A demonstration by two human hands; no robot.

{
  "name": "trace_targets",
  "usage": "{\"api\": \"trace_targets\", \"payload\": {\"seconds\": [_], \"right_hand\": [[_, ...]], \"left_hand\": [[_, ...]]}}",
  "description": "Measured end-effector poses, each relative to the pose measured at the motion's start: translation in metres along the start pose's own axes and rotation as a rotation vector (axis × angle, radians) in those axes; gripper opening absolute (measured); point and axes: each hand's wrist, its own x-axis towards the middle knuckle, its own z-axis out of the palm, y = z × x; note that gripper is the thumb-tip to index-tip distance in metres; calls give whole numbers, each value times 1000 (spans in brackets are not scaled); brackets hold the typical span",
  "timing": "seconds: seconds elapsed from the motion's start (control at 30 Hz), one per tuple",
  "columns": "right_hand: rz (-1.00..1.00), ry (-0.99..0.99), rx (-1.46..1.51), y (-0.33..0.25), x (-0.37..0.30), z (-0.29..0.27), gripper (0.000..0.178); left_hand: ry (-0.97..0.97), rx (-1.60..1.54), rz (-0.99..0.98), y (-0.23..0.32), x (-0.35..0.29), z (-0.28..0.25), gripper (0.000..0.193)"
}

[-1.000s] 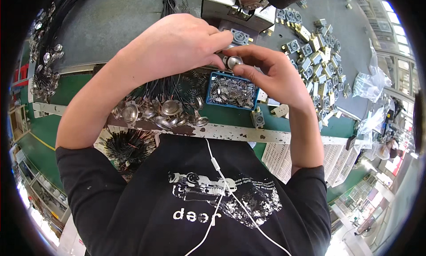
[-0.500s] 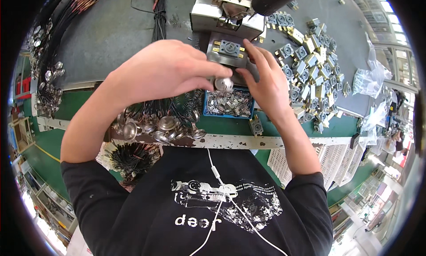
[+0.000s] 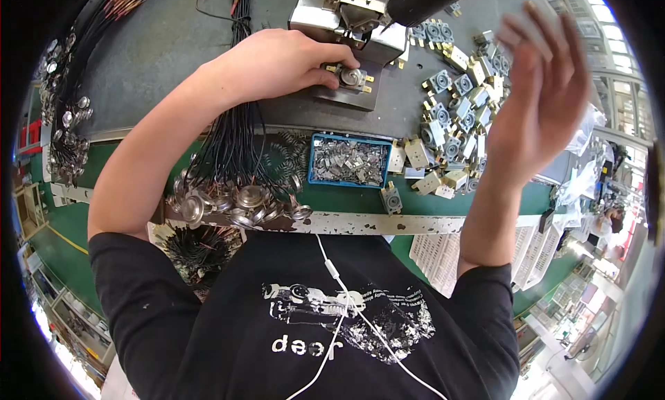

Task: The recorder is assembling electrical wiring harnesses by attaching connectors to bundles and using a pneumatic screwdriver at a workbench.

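My left hand (image 3: pixel 294 64) reaches in from the left, its thumb and fingers closed around a round metal cap (image 3: pixel 352 76). The cap sits on a grey switch body with brass tabs (image 3: pixel 368 89), which lies on a metal fixture plate (image 3: pixel 346 97) in front of a metal press (image 3: pixel 309 16). Part of the switch body is hidden beneath the cap and fingers. My right hand (image 3: pixel 537 105) is raised at the right, above the pile of switch bodies (image 3: pixel 478 95). Its fingers are stretched out, somewhat blurred, and nothing shows in them.
A blue tray (image 3: pixel 312 161) of small metal clips stands near the front edge. Left of it lie black wires (image 3: pixel 232 140) ending in round metal caps (image 3: pixel 249 196), with loose springs (image 3: pixel 287 154) between. A dark cylinder (image 3: pixel 422 2) juts over the press. More capped wires (image 3: pixel 66 88) lie far left.
My left hand has moved forward with the metal cap and set it on the switch body. My right hand has left the fixture and swung up to the right.
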Motion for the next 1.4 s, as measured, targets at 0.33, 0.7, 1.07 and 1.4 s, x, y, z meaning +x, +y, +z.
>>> {"api": "trace_targets", "payload": {"seconds": [0.33, 0.7, 1.07, 1.4], "right_hand": [[137, 52, 54, -4, 56, 64, 27], [129, 137, 233, -27, 58, 72, 24], [244, 257, 263, -15, 54, 94, 14], [268, 263, 214, -9, 49, 104, 19]], "left_hand": [[-35, 104, -44, 8, 2, 0, 31], [10, 71, 50, -2, 0, 4, 32], [-46, 42, -28, 4, 1, 1, 35], [-104, 33, -58, 10, 1, -6, 34]]}}
